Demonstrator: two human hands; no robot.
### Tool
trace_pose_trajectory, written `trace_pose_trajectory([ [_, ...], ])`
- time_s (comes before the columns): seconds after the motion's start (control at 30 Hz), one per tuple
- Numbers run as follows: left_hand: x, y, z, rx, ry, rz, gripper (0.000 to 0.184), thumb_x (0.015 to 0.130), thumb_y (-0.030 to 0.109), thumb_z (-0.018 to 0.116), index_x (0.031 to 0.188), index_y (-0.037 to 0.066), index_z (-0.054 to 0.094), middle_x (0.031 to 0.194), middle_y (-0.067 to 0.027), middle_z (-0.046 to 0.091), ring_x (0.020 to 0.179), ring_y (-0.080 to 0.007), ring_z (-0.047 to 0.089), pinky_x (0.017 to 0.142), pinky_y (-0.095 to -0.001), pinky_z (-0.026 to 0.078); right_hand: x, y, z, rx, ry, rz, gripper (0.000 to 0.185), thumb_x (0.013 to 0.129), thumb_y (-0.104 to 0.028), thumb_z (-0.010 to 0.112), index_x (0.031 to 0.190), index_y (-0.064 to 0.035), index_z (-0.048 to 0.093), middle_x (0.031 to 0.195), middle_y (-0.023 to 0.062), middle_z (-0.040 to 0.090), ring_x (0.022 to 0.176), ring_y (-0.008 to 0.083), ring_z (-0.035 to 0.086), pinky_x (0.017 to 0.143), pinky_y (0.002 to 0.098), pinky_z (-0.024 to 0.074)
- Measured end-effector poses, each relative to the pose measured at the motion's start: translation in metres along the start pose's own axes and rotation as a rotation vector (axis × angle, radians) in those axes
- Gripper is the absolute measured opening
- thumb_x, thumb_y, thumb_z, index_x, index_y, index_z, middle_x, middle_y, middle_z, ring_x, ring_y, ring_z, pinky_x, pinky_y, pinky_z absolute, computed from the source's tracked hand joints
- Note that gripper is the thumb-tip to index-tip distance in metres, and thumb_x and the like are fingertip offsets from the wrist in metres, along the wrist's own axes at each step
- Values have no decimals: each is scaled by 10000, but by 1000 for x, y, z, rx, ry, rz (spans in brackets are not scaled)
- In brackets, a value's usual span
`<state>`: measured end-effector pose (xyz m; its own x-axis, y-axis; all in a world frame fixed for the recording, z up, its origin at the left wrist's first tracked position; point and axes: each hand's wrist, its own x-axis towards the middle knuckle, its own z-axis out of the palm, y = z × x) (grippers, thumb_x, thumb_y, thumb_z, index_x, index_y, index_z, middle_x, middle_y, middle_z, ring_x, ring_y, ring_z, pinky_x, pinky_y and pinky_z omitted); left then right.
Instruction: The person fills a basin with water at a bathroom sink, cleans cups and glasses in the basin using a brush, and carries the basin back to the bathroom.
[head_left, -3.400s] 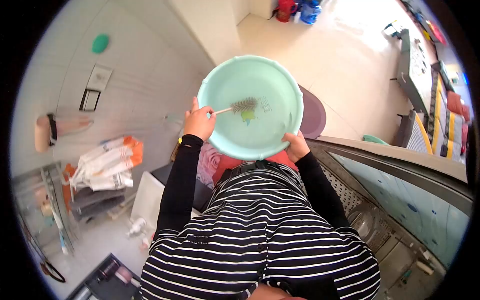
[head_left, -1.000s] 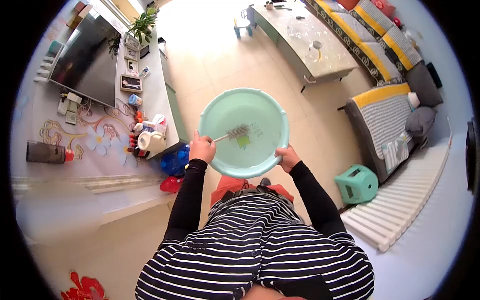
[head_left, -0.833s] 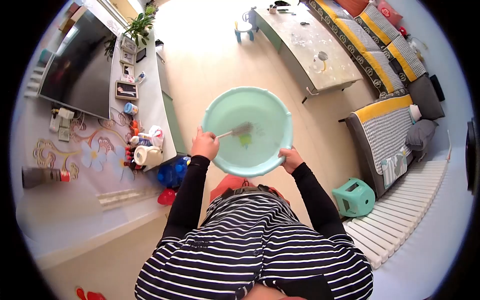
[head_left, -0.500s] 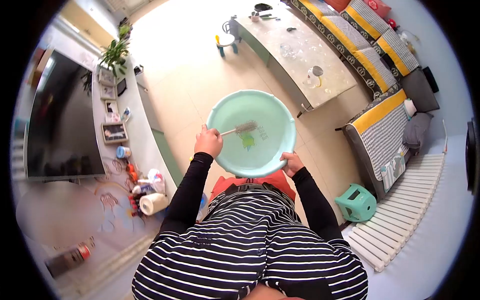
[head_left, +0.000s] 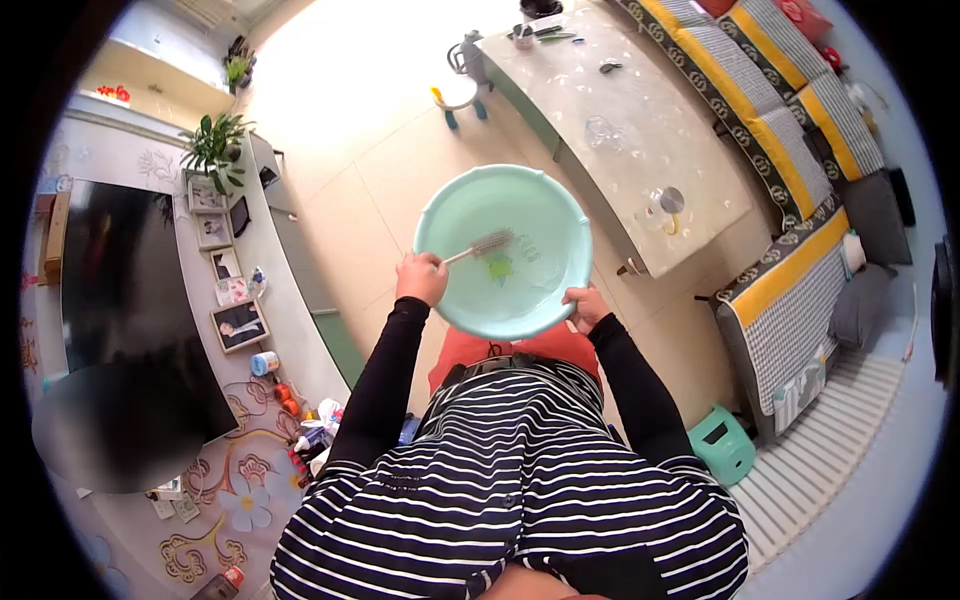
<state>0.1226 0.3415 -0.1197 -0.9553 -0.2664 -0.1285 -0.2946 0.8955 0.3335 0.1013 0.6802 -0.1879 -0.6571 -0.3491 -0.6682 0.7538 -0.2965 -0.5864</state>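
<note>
A pale green plastic basin [head_left: 565, 215] is held up in front of my body, with a green printed figure on its inside bottom. My left hand [head_left: 421, 279] is closed at its left rim and also grips the handle of a bottle brush [head_left: 492, 242]. The brush's bristly head points right, over the inside of the basin. My right hand [head_left: 587, 306] is closed around the lower right rim, the thumb on top. Whether the brush head touches the basin's bottom, I cannot tell.
A long table [head_left: 640, 130] with a glass jug [head_left: 664, 206] stands ahead to the right, beside a sofa [head_left: 775, 345]. A green stool [head_left: 724, 446] is at lower right. At left runs a cabinet [head_left: 285, 245] with picture frames [head_left: 240, 324]. A small stool [head_left: 460, 95] stands farther ahead.
My view has shifted, so the table and sofa sit farther right in the picture. The basin and brush stay in my hands in nearly the same position.
</note>
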Motion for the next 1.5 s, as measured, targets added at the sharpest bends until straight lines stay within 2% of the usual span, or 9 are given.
trace_pose_trajectory([
  [0.23, 121, -11, 27, -111, -34, -56, 156, 823, 245, 685, 850, 95, 720, 934, -210, 617, 976, -378, 582, 905, -472, 449, 112, -68, 9, 75, 27, 69, 600, 674, 108, 541, 1260, 11, 457, 1061, 151, 572, 959, 342, 596, 810, 482, 537],
  [0.37, 196, -26, 44, -146, -6, 27, 145, 823, 224, 690, 849, 82, 707, 963, -202, 595, 963, -388, 574, 896, -474, 451, 185, -74, 6, 124, 87, 105, 605, 673, 120, 549, 1260, 3, 467, 1052, 148, 575, 949, 314, 593, 846, 440, 517],
  [0.5, 251, -41, 69, -147, -1, -3, 137, 822, 195, 694, 876, 69, 701, 980, -210, 586, 993, -392, 563, 907, -469, 452, 252, -68, 9, 167, 190, 50, 640, 650, 134, 539, 1276, 19, 473, 1070, 130, 579, 1000, 318, 571, 903, 443, 483],
  [0.57, 276, -53, 90, -184, -15, -48, 140, 822, 185, 697, 894, 66, 703, 999, -219, 585, 1026, -389, 554, 921, -463, 451, 284, -69, 11, 158, 215, 63, 678, 639, 137, 524, 1304, 21, 462, 1153, 139, 576, 1079, 327, 556, 937, 438, 469],
  [0.87, 389, -136, 311, -287, -48, -165, 173, 837, 197, 710, 941, 59, 712, 1119, -244, 547, 1080, -375, 534, 906, -425, 475, 507, -4, -58, 158, 302, 128, 664, 655, 154, 489, 1309, 43, 455, 1205, 161, 572, 1131, 357, 558, 996, 477, 454],
  [0.97, 418, -166, 396, -378, -85, -237, 180, 835, 211, 709, 950, 73, 710, 1132, -255, 531, 1145, -401, 494, 983, -459, 427, 587, 35, -103, 173, 261, 184, 654, 658, 157, 489, 1303, 50, 456, 1185, 160, 581, 1113, 350, 569, 987, 461, 462],
  [1.1, 451, -200, 491, -435, -131, -291, 192, 843, 235, 703, 948, 75, 716, 1147, -248, 526, 1129, -386, 501, 979, -445, 430, 669, 81, -151, 129, 233, 170, 614, 675, 151, 506, 1281, 58, 471, 1124, 148, 595, 1069, 336, 576, 985, 447, 460],
  [1.27, 486, -229, 576, -446, -160, -267, 226, 843, 272, 691, 963, 83, 723, 1132, -258, 552, 1145, -377, 498, 945, -440, 461, 742, 107, -190, 89, 222, 184, 599, 689, 148, 519, 1279, 65, 453, 1177, 166, 564, 1101, 338, 555, 1003, 456, 448],
  [1.5, 502, -243, 622, -440, -213, -207, 240, 842, 278, 687, 973, 79, 719, 1096, -271, 557, 1125, -381, 500, 911, -442, 481, 785, 131, -227, 81, 179, 172, 589, 705, 151, 539, 1279, 58, 443, 1196, 148, 563, 1128, 340, 553, 1005, 466, 458],
])
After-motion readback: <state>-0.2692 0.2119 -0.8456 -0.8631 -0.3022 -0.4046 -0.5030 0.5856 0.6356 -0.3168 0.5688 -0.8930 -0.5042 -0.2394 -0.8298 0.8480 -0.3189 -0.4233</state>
